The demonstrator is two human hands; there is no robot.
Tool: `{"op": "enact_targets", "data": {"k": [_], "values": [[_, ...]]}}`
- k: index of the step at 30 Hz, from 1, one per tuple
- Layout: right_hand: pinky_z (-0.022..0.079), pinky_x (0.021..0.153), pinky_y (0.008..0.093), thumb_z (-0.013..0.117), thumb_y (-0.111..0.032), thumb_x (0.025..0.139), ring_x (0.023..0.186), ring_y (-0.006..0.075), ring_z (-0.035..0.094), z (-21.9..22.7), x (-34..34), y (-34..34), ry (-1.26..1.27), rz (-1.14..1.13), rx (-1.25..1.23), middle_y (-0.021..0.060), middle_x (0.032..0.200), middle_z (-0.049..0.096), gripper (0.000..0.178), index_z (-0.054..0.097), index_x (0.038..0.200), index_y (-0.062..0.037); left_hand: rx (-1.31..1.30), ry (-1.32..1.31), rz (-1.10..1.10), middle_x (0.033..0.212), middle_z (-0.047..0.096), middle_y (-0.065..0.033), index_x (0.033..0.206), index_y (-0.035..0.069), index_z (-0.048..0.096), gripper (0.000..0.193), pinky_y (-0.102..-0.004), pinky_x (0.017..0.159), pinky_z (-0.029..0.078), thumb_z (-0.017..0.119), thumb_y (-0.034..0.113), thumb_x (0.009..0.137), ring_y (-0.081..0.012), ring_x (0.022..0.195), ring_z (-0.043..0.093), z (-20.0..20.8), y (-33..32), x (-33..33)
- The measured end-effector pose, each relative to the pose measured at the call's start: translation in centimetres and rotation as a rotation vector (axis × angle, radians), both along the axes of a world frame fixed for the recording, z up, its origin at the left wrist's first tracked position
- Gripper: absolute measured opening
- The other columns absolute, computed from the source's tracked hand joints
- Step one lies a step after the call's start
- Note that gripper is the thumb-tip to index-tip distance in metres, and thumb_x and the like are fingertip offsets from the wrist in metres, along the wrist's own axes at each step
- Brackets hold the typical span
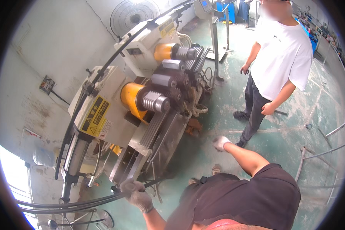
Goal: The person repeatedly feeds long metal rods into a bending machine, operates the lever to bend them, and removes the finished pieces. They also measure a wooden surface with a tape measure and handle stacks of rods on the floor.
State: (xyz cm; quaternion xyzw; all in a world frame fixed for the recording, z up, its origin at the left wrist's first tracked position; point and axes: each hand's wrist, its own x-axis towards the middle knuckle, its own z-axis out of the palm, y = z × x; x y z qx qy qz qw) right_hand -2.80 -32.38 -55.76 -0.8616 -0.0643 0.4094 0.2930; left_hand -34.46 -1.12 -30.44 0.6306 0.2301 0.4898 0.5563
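My left hand (137, 196), in a grey knit work glove, is closed around long black bars (76, 206) at the lower left. The bars appear curved and run out past the picture's left side; their other end passes under the front of a machine (99, 111). My right hand (220, 143), in a pale glove, is held out over the green floor, with no object seen in it. Its finger shape is too small and washed out to tell. The machine has yellow collars (133, 96), ribbed steel spindles (155, 101) and steel rollers (164, 81).
Facing me on the right stands a person (281, 57) in a white T-shirt, hands free. A long black rail (115, 57) runs along the machine's top. A wall fan (135, 18), a scale with a display (206, 5) and a metal frame (301, 165) surround the area.
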Motion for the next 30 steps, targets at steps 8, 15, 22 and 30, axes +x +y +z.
{"op": "enact_targets", "data": {"k": [8,15,22,30], "values": [[0.061,0.063,0.0380,0.068,-0.020,0.097,0.068,0.0212,0.074,-3.9,-12.6,-7.8,0.111,-0.372,-0.083,0.0122,0.090,0.080,0.048,0.076,0.140,0.0001,-0.099,0.169,0.023,0.065,0.052,-0.0004,0.112,-0.001,0.063,0.043,-0.0269,0.058,0.036,0.057,0.041,0.121,-0.0095,0.059,0.048,-2.7,3.6,-1.3],[0.059,0.056,0.0383,0.070,-0.018,0.097,0.064,0.0227,0.073,-4.8,-15.4,-6.4,0.121,-0.409,-0.029,0.0121,0.085,0.076,0.040,0.075,0.131,0.0026,-0.254,-0.075,0.116,0.077,0.053,0.0076,0.114,0.003,0.068,0.017,-0.0224,0.055,0.036,0.063,0.018,0.116,-0.0034,0.060,0.049,-7.3,8.4,-3.1],[0.055,0.055,0.0376,0.068,-0.016,0.099,0.062,0.0228,0.070,-2.7,-17.3,-2.3,0.111,-0.387,0.063,0.0118,0.082,0.074,0.045,0.072,0.139,0.0035,-0.372,0.020,0.002,0.068,0.053,0.0044,0.105,0.002,0.073,0.024,-0.0260,0.049,0.033,0.068,0.023,0.116,-0.0064,0.053,0.045,-13.9,12.1,1.1],[0.050,0.050,0.0380,0.069,-0.012,0.100,0.056,0.0214,0.065,-5.1,-18.8,-6.1,0.164,-0.514,0.117,0.0099,0.075,0.068,0.040,0.070,0.138,0.0006,-0.324,0.009,0.003,0.068,0.053,0.0049,0.109,0.002,0.075,0.024,-0.0259,0.050,0.033,0.069,0.025,0.115,-0.0062,0.054,0.045,-14.0,17.8,7.1]]}}
